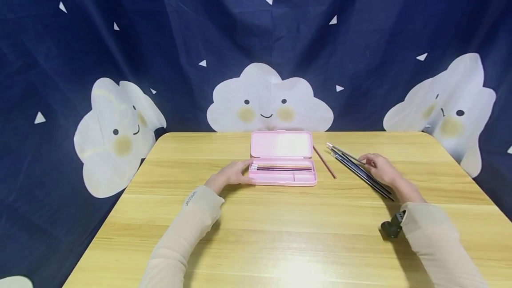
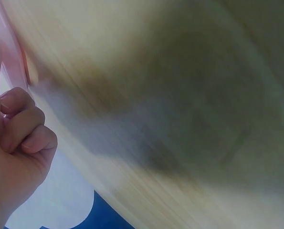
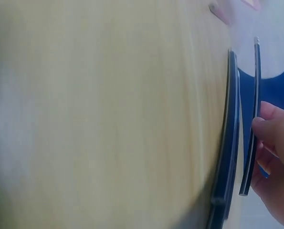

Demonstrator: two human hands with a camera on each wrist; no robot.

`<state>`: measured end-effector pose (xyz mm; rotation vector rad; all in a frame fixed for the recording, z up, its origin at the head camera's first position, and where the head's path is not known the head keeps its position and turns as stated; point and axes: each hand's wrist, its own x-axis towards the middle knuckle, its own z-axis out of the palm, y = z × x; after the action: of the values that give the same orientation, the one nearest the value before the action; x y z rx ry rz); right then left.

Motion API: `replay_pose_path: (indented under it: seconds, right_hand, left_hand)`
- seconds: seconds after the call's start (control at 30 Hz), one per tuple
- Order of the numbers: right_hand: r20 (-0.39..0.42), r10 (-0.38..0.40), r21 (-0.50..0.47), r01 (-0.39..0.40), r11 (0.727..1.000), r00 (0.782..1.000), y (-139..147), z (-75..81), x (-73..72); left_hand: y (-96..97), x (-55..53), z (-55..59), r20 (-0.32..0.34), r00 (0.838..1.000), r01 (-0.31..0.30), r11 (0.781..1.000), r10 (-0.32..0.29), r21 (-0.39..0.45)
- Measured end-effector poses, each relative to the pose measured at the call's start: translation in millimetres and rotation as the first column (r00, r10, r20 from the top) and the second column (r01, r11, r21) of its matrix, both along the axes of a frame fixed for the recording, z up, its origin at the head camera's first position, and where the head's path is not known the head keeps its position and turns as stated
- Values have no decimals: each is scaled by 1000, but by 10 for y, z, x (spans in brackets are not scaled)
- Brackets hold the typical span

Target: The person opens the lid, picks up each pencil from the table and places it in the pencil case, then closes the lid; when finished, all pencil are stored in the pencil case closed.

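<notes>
An open pink pencil case point(image 1: 272, 179) lies near the far edge of the table, its lid point(image 1: 281, 144) tipped back. Several pencils point(image 1: 284, 168) lie side by side in its long compartment. My left hand point(image 1: 230, 176) grips the case's left end, thumb at the front corner; its curled fingers show in the left wrist view. Between thumb and fingers, my right hand point(image 1: 382, 173) pinches one dark pencil point(image 3: 257, 81), raised off the table. Just beside it, a bundle of dark pencils point(image 1: 360, 172) lies slanted on the wood.
A single reddish-brown pencil point(image 1: 325, 162) lies between the case and the dark bundle. The wooden table point(image 1: 280, 230) ends at a dark blue curtain point(image 1: 180, 34) with cloud prints. A small black device point(image 1: 392, 226) hangs at the right sleeve.
</notes>
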<state>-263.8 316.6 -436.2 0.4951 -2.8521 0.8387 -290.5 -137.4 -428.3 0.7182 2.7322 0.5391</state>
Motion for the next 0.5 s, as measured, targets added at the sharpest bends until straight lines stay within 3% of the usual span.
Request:
replay_pose_path:
  seconds: [0.5]
  right_hand:
    - [6,56,-33,-56,998,998,-304,-70,-105]
  left_hand:
    - [-12,-4,-10,-6,1000,-3,1000,2,-4]
